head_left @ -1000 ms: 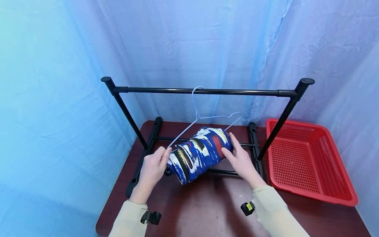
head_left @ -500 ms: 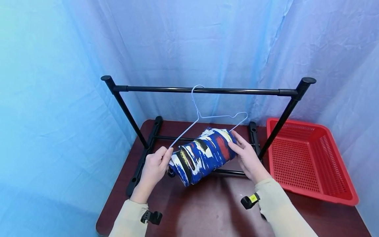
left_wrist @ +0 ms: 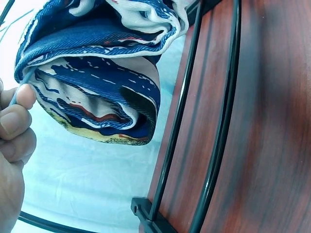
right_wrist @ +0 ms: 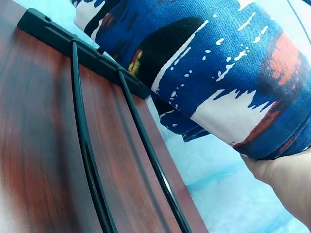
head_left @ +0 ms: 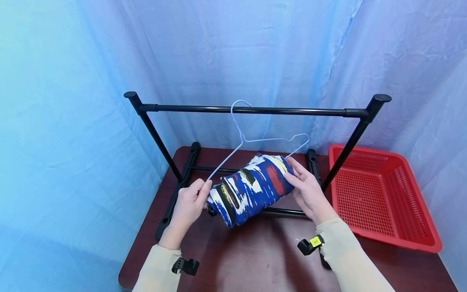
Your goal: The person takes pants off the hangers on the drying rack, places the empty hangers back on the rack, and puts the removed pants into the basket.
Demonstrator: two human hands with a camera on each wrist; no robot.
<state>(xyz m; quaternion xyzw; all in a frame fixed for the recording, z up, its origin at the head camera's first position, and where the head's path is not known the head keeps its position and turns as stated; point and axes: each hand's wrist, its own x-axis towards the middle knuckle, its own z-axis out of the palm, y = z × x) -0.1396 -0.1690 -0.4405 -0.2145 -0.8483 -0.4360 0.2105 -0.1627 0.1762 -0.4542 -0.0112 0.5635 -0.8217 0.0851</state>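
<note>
Left hand: fingers pinch hanger. Right hand: fingers grip cloth. Cloth might slide down tilted hanger if right fingers loosen.

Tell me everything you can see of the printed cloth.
The printed cloth is blue with brushstroke-like patches of white, black, red and yellow, and whitish on what looks like its inside. The weave looks like denim. It is bunched in thick folds on the hanger, held above the table, its left end lower in the head view. The right hand holds its right end; the left hand pinches the hanger wire beside its left end.
</note>
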